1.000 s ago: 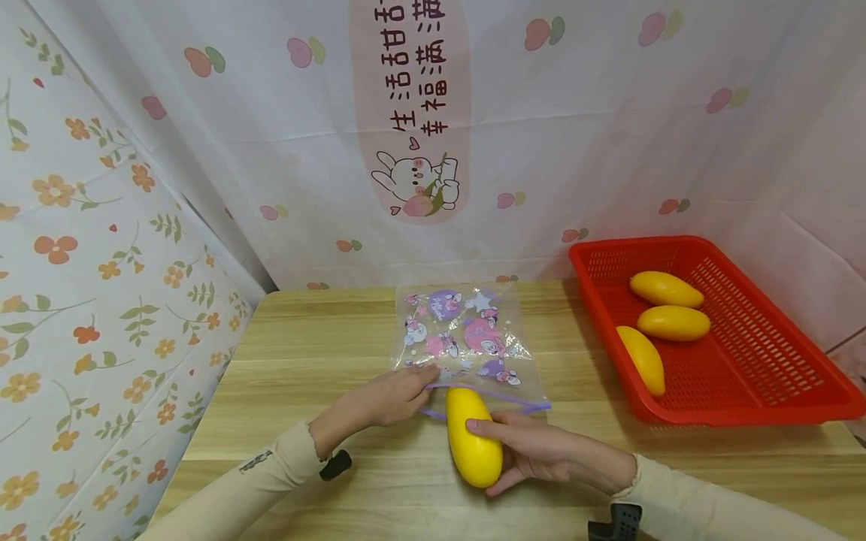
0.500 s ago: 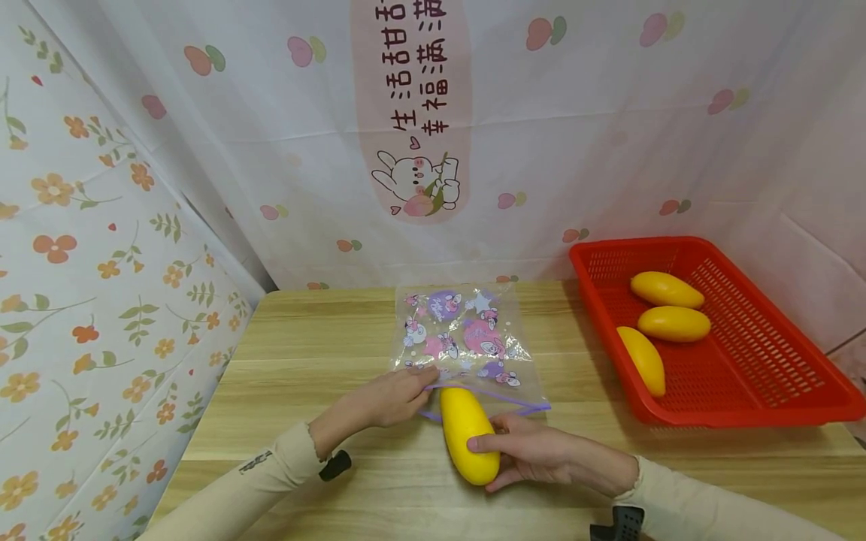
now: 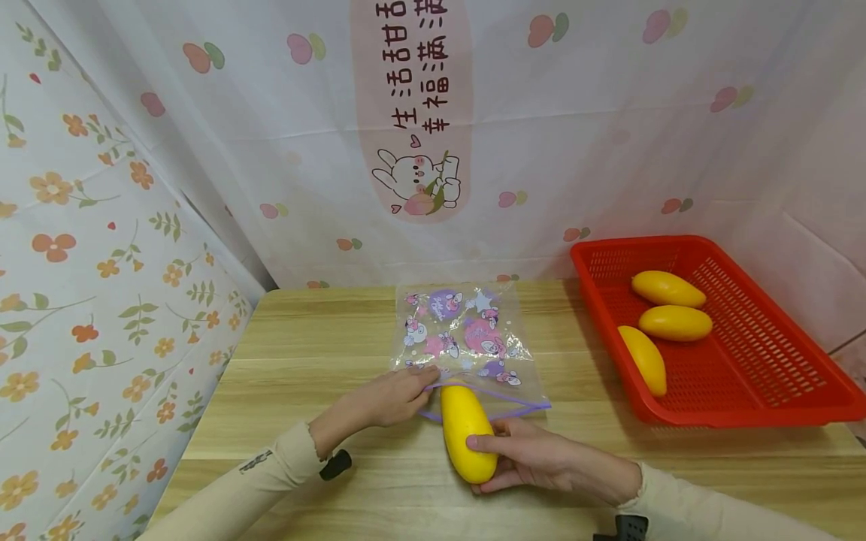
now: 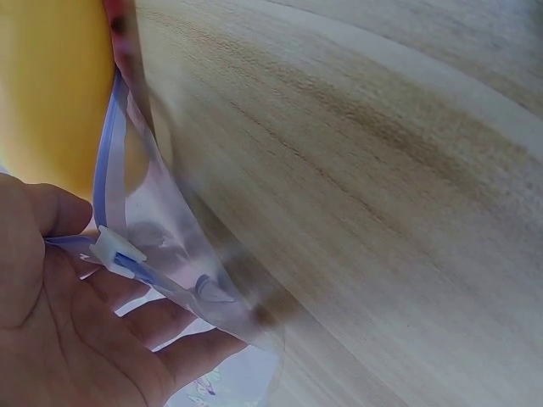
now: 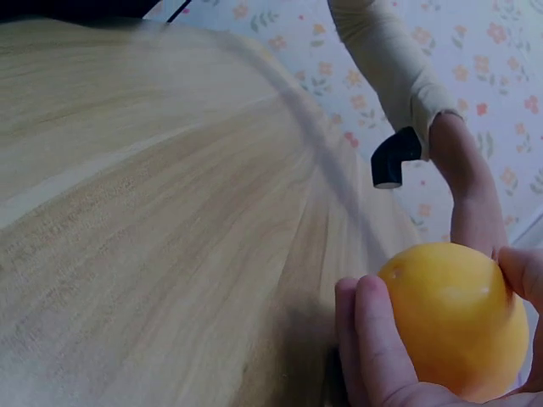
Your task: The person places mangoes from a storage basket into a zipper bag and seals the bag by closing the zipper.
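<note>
My right hand (image 3: 528, 454) grips a smooth yellow mango (image 3: 467, 436), thumb on top and fingers round its right side and underneath. The far end of the mango is at the mouth of a clear zip bag (image 3: 467, 323) with pink and purple cartoon prints. That bag lies flat on the table, its purple zip edge parted and facing me. My left hand (image 3: 392, 394) pinches the left part of the mouth. In the left wrist view, its thumb and fingers hold the zip edge beside a white slider (image 4: 117, 252). The right wrist view shows fingers about the mango's near end (image 5: 454, 322).
At the right stands a red plastic basket (image 3: 764, 409) with 3 more mangoes (image 3: 675, 323) in its left part. A wooden table (image 3: 304, 338) lies beneath everything. Patterned cloth (image 3: 298, 165) hangs behind the table and on the left.
The mango in my right hand has shifted slightly left and forward, its far end coming to the bag's mouth. My left hand and the bag have stayed nearly still.
</note>
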A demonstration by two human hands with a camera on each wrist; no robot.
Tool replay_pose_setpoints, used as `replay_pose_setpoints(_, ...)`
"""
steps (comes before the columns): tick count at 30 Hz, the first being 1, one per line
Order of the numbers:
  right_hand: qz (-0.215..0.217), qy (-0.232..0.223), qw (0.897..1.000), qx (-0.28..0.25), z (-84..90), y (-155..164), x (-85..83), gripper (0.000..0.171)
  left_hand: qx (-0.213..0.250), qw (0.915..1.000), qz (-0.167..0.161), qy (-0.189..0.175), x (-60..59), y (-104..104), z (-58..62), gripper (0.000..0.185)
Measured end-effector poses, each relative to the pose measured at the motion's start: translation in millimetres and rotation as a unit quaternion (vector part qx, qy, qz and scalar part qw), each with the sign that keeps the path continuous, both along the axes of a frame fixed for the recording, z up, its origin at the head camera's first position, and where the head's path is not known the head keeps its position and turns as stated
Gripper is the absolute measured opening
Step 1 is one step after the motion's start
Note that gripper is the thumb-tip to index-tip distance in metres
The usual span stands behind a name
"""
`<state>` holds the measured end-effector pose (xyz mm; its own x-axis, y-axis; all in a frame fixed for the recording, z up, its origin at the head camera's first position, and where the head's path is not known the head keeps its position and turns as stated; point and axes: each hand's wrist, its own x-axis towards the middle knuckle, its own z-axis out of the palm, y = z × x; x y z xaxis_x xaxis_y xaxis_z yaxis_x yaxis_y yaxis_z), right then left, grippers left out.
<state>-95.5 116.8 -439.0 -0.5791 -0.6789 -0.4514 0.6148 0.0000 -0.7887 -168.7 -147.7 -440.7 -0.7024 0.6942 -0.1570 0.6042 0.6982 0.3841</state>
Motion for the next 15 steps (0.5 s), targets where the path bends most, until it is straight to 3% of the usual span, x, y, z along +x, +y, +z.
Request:
replay_pose_setpoints(6,-0.025,-0.007,1.0,0.002,-1.4,-2.1,3.5,0.061,0.006,1.0,-0.001,-0.004,-0.8,-0.2,0.0,0.046)
replay_pose_setpoints(15,-0.016,0.001,1.0,-0.016,-3.2,-3.0,5.6,0.055,0.003,1.0,0.005,-0.007,-0.5,0.7,1.3,0.046)
